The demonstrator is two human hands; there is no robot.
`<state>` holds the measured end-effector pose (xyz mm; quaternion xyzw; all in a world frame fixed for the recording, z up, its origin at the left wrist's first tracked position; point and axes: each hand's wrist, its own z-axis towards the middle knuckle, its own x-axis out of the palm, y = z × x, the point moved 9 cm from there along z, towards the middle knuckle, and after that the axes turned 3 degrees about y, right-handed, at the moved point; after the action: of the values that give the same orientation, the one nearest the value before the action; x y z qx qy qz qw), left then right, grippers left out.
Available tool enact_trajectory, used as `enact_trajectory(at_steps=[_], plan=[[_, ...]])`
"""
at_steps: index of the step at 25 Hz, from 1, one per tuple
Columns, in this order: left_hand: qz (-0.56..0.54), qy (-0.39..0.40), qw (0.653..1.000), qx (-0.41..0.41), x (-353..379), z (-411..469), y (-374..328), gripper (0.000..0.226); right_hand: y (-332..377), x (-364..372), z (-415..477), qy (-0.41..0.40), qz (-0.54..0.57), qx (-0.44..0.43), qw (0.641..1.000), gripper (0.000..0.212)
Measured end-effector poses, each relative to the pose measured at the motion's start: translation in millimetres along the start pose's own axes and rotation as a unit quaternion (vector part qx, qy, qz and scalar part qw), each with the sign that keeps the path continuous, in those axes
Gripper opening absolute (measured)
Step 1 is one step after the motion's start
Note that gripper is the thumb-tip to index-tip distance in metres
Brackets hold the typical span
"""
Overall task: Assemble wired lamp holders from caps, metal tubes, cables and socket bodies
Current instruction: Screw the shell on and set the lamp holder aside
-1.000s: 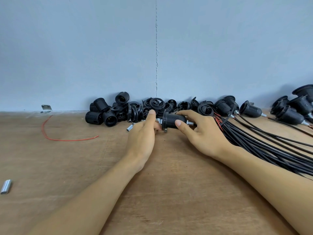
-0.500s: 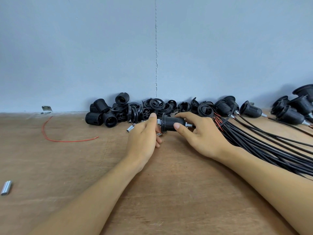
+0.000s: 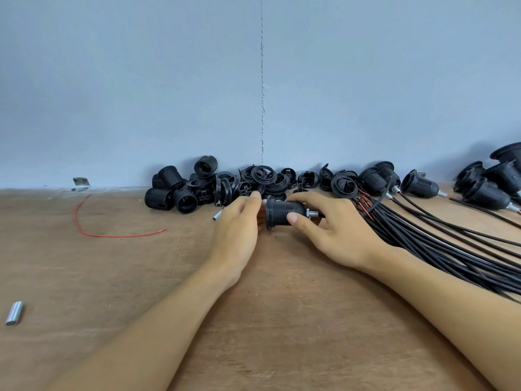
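– Black ribbed plastic: is that the socket body (image 3: 283,214)?
– Yes. It is a threaded barrel lying on its side, with a wide flange at its left end. A short metal tube (image 3: 312,213) with a nut sticks out of its right end.
– Who has it?
– The right hand (image 3: 338,235). Its grip is closed round the barrel, thumb on the near side and fingers over the top.
– And the left hand (image 3: 236,232)?
– It sits right at the flange end, forefinger stretched along the top. Its other fingers are hidden behind the back of the hand, so I cannot tell whether that grip holds anything.
– Where is it all?
– Low over the plywood worktop (image 3: 282,320), or on it; I cannot tell which. It is just in front of the pile of loose black sockets and caps (image 3: 214,187) by the wall. Black cables (image 3: 439,244) run off to the right, behind the right wrist, and wired lamp holders (image 3: 420,186) lie further right. A small tube (image 3: 217,215) lies just left of the left hand, with a red wire (image 3: 112,236) further left.
– What differs from a second ago?
– The socket body has come a little nearer the person, away from the pile, and both hands have come with it. The thumb has stayed on the barrel, and the loose parts have not moved.
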<state>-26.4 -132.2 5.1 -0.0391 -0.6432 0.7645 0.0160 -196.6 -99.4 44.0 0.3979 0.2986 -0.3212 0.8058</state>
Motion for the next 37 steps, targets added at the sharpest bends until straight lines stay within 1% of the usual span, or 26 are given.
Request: enact_trajectory(at_steps=[1, 2, 6, 9, 12, 14, 16, 18, 20, 22, 24, 26, 27, 30, 31, 35, 37], plan=[[0.001, -0.009, 1.0, -0.003, -3, 1, 1, 0.021, 2, 1, -1, 0.004, -0.008, -0.006, 1.0, 0.036], [-0.003, -0.006, 1.0, -0.008, -4, 1, 1, 0.016, 3, 1, -1, 0.003, -0.007, -0.009, 1.0, 0.035], [-0.059, 0.051, 0.997, -0.025, 2, 0, 0, 0.042, -2, -2, 1, -0.008, 0.018, 0.005, 1.0, 0.031], [-0.055, 0.079, 0.995, -0.032, 5, -1, -2, 0.048, -4, -1, 1, 0.001, 0.032, 0.012, 0.999, 0.031], [-0.065, 0.087, 0.994, -0.034, 6, 0, -3, 0.051, -4, 0, 2, 0.007, 0.024, 0.011, 1.0, 0.031], [-0.087, 0.093, 0.991, -0.034, 5, 1, -4, 0.046, -4, 1, 2, 0.008, 0.017, 0.006, 1.0, 0.031], [-0.115, 0.089, 0.988, -0.04, 4, 1, -3, 0.03, -3, 1, 1, 0.01, 0.01, -0.002, 1.0, 0.033], [-0.147, 0.067, 0.986, -0.05, 1, 1, -1, 0.012, 1, 2, 1, 0.016, -0.013, -0.015, 1.0, 0.036], [-0.148, 0.046, 0.987, -0.044, -2, 1, -1, 0.005, 6, 3, 0, 0.019, -0.039, -0.036, 0.998, 0.037], [-0.128, 0.039, 0.99, -0.036, 0, 1, 1, 0.008, 9, 0, 0, 0.004, -0.045, -0.05, 0.998, 0.037], [-0.102, 0.046, 0.993, -0.039, 3, 1, 1, 0.015, 12, -4, 0, -0.017, -0.043, -0.058, 0.997, 0.038], [-0.089, 0.063, 0.993, -0.047, 3, 2, 1, 0.019, 13, -3, 1, -0.012, -0.05, -0.062, 0.997, 0.038], [-0.1, 0.073, 0.991, -0.051, 3, 2, 1, 0.022, 13, -1, 1, -0.003, -0.056, -0.061, 0.997, 0.038], [-0.135, 0.092, 0.985, -0.051, 1, 2, -1, 0.04, 13, 3, 1, 0.015, -0.074, -0.057, 0.996, 0.037], [-0.149, 0.094, 0.983, -0.051, 1, 1, -3, 0.041, 13, 4, 1, 0.017, -0.082, -0.055, 0.995, 0.038], [-0.21, 0.094, 0.972, -0.057, 0, 2, -6, 0.028, 10, 6, 0, 0.032, -0.105, -0.041, 0.993, 0.035], [-0.194, 0.083, 0.976, -0.054, -2, 3, -5, 0.008, 10, 6, 0, 0.027, -0.11, -0.041, 0.993, 0.035]])
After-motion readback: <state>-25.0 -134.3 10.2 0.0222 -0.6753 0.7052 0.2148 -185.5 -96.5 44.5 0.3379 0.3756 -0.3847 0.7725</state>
